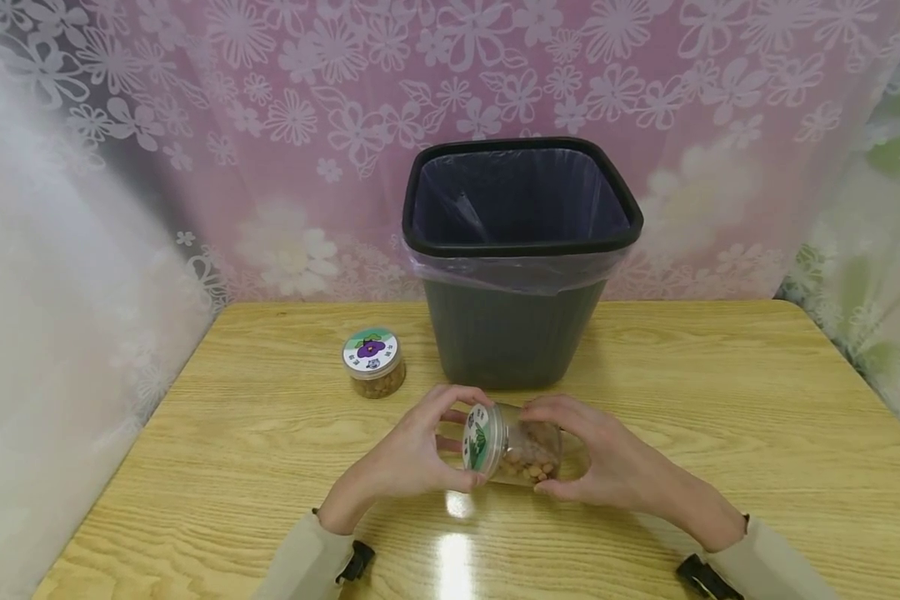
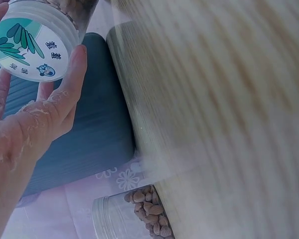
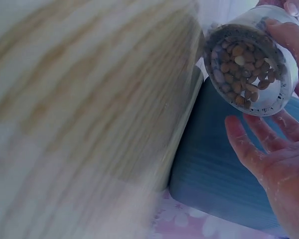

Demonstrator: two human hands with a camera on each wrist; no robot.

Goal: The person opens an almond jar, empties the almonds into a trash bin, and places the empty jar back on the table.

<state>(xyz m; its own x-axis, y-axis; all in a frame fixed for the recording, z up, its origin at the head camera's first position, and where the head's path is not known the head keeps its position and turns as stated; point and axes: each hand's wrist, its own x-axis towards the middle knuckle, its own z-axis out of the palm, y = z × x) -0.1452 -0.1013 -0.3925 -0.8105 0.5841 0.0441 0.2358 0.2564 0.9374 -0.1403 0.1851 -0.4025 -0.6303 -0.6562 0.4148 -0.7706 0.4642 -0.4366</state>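
Note:
A clear plastic jar (image 1: 528, 454) lies tilted on its side between the two hands, its lid facing left. Its round lid (image 2: 32, 50) carries a white and green label with a drawing of green pods. Brown seeds (image 3: 241, 72) have gathered along the lower side of the jar. My left hand (image 1: 427, 446) grips the lid end, thumb below and fingers above. Around the base end of the jar, my right hand (image 1: 600, 450) curves its fingers and thumb, holding it from the right.
A second jar (image 1: 375, 367) of brown seeds, its lid showing a purple flower, stands upright to the left. Behind the hands a dark bin (image 1: 513, 329) with a plastic liner stands on the wooden table (image 1: 270, 467). Floral curtains (image 1: 300, 167) hang at the back and sides.

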